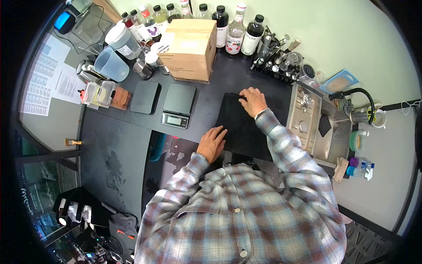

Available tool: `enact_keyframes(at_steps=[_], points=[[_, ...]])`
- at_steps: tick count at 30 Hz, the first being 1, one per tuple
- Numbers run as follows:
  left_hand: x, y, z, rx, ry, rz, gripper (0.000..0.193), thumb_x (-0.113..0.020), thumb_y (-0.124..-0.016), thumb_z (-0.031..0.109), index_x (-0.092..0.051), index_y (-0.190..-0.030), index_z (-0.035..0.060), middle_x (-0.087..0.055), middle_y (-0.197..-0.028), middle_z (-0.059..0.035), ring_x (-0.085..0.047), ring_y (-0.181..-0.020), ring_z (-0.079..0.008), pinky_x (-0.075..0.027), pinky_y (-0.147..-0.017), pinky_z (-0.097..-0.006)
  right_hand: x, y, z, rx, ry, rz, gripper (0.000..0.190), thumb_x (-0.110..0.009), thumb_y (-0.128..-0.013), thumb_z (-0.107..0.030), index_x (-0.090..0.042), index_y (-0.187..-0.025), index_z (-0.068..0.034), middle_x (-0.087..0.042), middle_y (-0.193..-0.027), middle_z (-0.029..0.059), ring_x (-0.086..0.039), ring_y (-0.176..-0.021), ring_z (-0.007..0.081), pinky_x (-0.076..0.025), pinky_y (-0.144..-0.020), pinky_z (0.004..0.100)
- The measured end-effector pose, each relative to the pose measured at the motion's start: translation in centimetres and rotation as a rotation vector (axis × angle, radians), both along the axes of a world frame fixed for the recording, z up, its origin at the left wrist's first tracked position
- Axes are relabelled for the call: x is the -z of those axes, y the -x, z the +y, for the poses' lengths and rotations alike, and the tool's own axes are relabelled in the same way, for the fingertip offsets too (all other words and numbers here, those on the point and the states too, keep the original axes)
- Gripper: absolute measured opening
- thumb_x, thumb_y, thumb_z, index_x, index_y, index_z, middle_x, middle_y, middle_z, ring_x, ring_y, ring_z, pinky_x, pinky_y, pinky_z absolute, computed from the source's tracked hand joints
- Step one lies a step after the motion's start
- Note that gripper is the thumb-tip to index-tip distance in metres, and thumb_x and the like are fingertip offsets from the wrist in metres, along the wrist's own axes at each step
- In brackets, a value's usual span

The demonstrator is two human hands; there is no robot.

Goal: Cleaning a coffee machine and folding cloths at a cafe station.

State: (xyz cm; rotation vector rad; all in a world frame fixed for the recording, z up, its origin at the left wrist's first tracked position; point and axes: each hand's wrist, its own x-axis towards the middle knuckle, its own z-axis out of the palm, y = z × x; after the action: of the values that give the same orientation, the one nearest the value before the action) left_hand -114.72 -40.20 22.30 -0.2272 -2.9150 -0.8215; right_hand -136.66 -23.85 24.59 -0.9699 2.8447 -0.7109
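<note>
A black cloth (242, 127) lies spread on the dark counter, its near part reaching down over the counter's front edge. My right hand (254, 101) rests on the cloth's far edge with bent fingers; whether they pinch the fabric is not clear. At the cloth's left side is my left hand (212, 142), palm down, the fingers slightly apart and nothing visible in them. Left of the cloth sits a digital scale (179, 102) with a small display at its front. Beside that scale is a flat dark device (145, 97), possibly a second scale.
A cardboard box (188, 52) stands behind the scale, before a row of bottles (234, 33). Bar tools fill a black rack (277, 66). To the right is a steel sink (329, 142) with a black tap (359, 90). Plastic containers (104, 94) stand at the left.
</note>
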Motion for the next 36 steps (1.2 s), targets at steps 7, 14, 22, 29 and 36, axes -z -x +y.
enact_keyframes(at_steps=[7, 14, 22, 29, 36], points=[[0.1, -2.6, -2.6, -0.061, -0.294, -0.027, 0.039, -0.061, -0.095, 0.016, -0.055, -0.132, 0.0046, -0.054, -0.135, -0.0166, -0.053, -0.123, -0.0357, -0.043, -0.104, -0.0425, -2.5, -6.4, 0.3, -0.126, -0.036, 0.053, 0.024, -0.069, -0.086, -0.02, -0.065, -0.108, -0.011, -0.06, -0.103, 0.0079, -0.056, -0.102, 0.0289, -0.041, -0.087, 0.0426], [-0.4, -1.9, -3.0, 0.086, -0.294, 0.032, 0.036, -0.063, -0.093, 0.016, -0.058, -0.128, 0.0052, -0.058, -0.129, -0.0146, -0.056, -0.118, -0.0342, -0.046, -0.1, -0.0431, 0.2, -14.0, 3.3, 0.008, -0.025, 0.004, 0.039, -0.068, -0.087, -0.021, -0.062, -0.125, -0.012, -0.059, -0.124, 0.0076, -0.053, -0.118, 0.0264, -0.039, -0.099, 0.0416], [0.4, 3.7, 1.2, 0.229, 0.022, 0.124, 0.062, -0.057, -0.097, 0.027, -0.034, -0.15, 0.0057, -0.033, -0.155, -0.0189, -0.032, -0.143, -0.0386, -0.031, -0.115, -0.0474, 4.6, -13.3, 7.7, 0.423, -0.047, 0.141, 0.058, -0.064, -0.09, -0.031, -0.048, -0.141, -0.007, -0.042, -0.145, 0.018, -0.039, -0.134, 0.0374, -0.032, -0.11, 0.0499], [4.9, 6.5, 2.2, 0.214, 0.286, 0.038, 0.063, -0.044, -0.101, 0.03, -0.021, -0.157, 0.0092, -0.015, -0.163, -0.0149, -0.014, -0.15, -0.0362, -0.018, -0.12, -0.0499, 5.0, -15.5, 8.5, 0.407, -0.059, -0.013, 0.058, -0.058, -0.095, -0.038, -0.046, -0.144, -0.007, -0.032, -0.155, 0.0188, -0.027, -0.145, 0.0377, -0.023, -0.118, 0.0525], [4.5, 6.3, 3.0, 0.189, 0.28, -0.025, 0.064, -0.043, -0.101, 0.032, -0.021, -0.157, 0.0097, -0.015, -0.163, -0.0157, -0.014, -0.15, -0.0375, -0.017, -0.12, -0.0523, 4.3, -14.5, 10.8, 0.371, 0.045, -0.192, 0.047, -0.056, -0.097, -0.032, -0.053, -0.138, -0.008, -0.037, -0.153, 0.0154, -0.029, -0.145, 0.0355, -0.024, -0.118, 0.0512]])
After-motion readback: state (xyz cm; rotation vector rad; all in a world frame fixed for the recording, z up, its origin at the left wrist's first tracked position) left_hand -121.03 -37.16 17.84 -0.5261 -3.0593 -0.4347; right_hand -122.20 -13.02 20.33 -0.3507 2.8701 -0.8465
